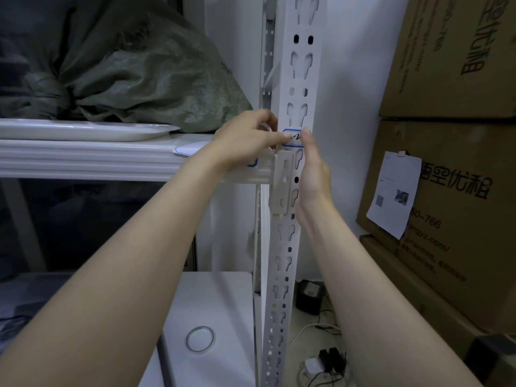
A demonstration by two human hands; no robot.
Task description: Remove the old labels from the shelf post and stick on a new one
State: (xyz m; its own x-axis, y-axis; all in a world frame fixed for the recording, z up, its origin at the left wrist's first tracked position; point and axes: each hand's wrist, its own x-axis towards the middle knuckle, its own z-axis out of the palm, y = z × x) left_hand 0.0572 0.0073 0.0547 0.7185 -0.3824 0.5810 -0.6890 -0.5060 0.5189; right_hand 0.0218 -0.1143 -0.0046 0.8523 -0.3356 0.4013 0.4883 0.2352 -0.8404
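Observation:
A white perforated shelf post runs up the middle of the view. A white label with a blue border and black handwriting lies across the post just above the shelf bracket. My left hand reaches in from the left with its thumb and forefinger on the label's left end. My right hand stands upright at the post's right edge, its fingertip pressing the label's right end. Another blue-edged label sits on the shelf beam, partly under my left wrist.
A white shelf beam carries a white tray and a green woven sack. Stacked cardboard boxes stand at the right. A white appliance sits below, with power adapters and cables on the floor.

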